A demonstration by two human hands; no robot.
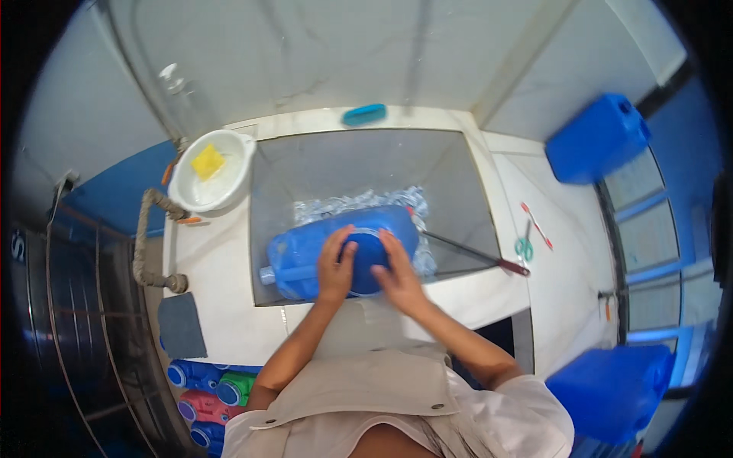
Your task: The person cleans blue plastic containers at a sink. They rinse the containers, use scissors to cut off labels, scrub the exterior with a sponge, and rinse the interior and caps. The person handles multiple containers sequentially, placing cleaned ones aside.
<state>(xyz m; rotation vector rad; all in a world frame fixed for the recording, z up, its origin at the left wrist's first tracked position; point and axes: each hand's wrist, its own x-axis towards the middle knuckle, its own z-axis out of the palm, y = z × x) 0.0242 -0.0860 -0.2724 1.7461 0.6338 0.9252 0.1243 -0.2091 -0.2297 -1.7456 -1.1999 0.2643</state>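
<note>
A translucent blue plastic water jug lies on its side across the grey sink basin, its narrow spout pointing left. On its near side is a large round dark-blue cap with a pale rim. My left hand grips the cap's left edge, fingers curled over it. From the right, my right hand clasps the opposite edge. Crumpled clear plastic lies in the basin behind the jug and shows again at its right. A long dark rod with a maroon handle leans over the basin's right rim.
At left stands a white plastic basin holding a yellow sponge. A teal brush sits on the back ledge. Scissors lie at right. Blue jerrycans flank the right counter. A grey cloth hangs near capped containers.
</note>
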